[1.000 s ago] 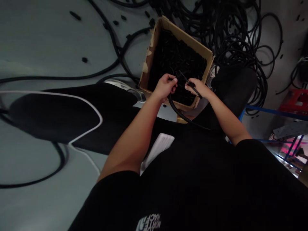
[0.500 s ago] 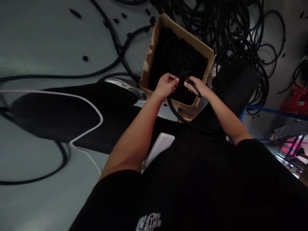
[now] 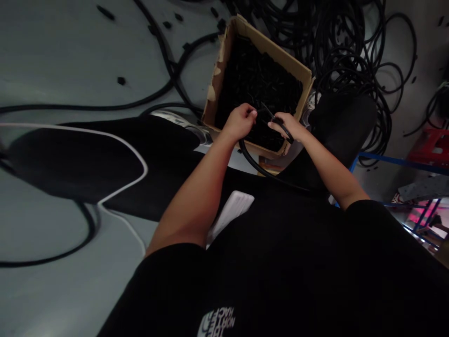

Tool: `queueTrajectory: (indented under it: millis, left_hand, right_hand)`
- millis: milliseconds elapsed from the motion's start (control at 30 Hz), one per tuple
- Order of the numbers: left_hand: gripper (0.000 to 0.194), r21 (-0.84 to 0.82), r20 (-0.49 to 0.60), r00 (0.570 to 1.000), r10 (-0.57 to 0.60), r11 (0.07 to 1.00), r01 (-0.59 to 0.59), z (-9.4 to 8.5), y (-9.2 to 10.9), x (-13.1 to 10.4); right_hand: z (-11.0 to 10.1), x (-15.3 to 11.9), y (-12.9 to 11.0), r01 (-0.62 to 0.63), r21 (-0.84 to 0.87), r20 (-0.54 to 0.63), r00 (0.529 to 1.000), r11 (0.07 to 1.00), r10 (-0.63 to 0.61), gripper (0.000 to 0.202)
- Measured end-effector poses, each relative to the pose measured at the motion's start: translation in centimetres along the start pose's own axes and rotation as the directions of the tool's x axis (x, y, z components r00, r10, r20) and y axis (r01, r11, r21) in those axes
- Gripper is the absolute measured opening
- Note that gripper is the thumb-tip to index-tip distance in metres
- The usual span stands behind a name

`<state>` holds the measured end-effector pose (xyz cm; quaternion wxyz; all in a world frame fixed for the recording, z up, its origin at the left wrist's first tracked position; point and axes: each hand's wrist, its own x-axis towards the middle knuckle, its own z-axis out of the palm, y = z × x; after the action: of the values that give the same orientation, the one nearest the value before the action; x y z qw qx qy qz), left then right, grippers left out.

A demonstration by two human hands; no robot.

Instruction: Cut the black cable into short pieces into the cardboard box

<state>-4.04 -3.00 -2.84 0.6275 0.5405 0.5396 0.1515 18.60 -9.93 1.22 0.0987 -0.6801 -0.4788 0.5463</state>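
Note:
My left hand (image 3: 241, 122) is closed around a thick black cable (image 3: 251, 160), its fingers pinched near the cable's end. From that hand the cable curves down and right across my lap. In my right hand (image 3: 288, 125) is a pair of scissors (image 3: 288, 135) with black handles, the thin blades pointing up and left towards my left hand. A small gap separates the blades from the left fingers. Both hands are over an open cardboard box (image 3: 214, 89) full of short black pieces (image 3: 261, 77), too dark to make out singly.
Tangled black cable coils (image 3: 336, 56) lie beyond the box. More black cable (image 3: 105, 107) and several small black pieces (image 3: 121, 81) are on the grey floor. A white power bank (image 3: 234, 208) rests on my lap, with a white cord (image 3: 122, 146) across my leg. A blue frame (image 3: 396, 162) and red crate (image 3: 430, 149) stand right.
My left hand has shifted slightly left, widening the gap to the scissors. The scissor blades show more clearly now. My right hand has hardly moved.

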Motion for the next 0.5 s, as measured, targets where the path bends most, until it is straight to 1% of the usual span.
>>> queueTrajectory:
  millis: [67, 133, 200, 267, 333, 367, 433, 500]
  left_hand:
    - [0.023, -0.037, 0.087, 0.995, -0.037, 0.998, 0.041, -0.2, 0.9, -0.7]
    - [0.019, -0.098, 0.177, 0.979, -0.101, 0.988, 0.120, -0.6, 1.8, -1.3]
    - [0.018, -0.165, 0.224, 0.961, -0.163, 0.965, 0.202, -1.1, 2.6, -1.7]
    - [0.020, -0.223, 0.246, 0.943, -0.223, 0.934, 0.279, -1.6, 2.9, -1.9]
    - [0.023, -0.256, 0.241, 0.931, -0.273, 0.908, 0.333, -1.8, 3.1, -1.9]
    - [0.025, -0.268, 0.222, 0.932, -0.287, 0.901, 0.341, -1.7, 3.0, -1.8]
    - [0.028, -0.283, 0.169, 0.943, -0.287, 0.902, 0.325, -1.5, 2.9, -1.7]
    - [0.028, -0.299, 0.113, 0.958, -0.263, 0.911, 0.286, -1.1, 2.6, -1.5]
  right_hand:
    - [-0.1, 0.4, 0.4, 0.005, 0.004, 0.010, 1.000, 1.000, -0.005, 0.027]
    - [-0.7, 0.7, 0.6, 0.068, -0.013, 0.010, 0.998, 0.998, -0.068, 0.023]
    - [-1.4, 0.6, 0.5, 0.136, -0.034, 0.027, 0.990, 0.990, -0.135, 0.018]
    - [-2.1, 0.2, 0.2, 0.136, -0.006, 0.052, 0.989, 0.991, -0.136, 0.013]
    - [-2.4, -0.5, -0.2, 0.080, 0.065, 0.050, 0.995, 0.995, -0.083, 0.011]
    - [-2.4, -0.8, -0.3, 0.052, 0.107, 0.035, 0.998, 0.993, -0.056, 0.011]
    - [-2.1, -1.2, -0.4, 0.012, 0.174, 0.005, 1.000, 0.985, -0.013, 0.013]
    - [-1.6, -1.1, -0.4, -0.004, 0.205, 0.007, 1.000, 0.979, 0.002, 0.016]
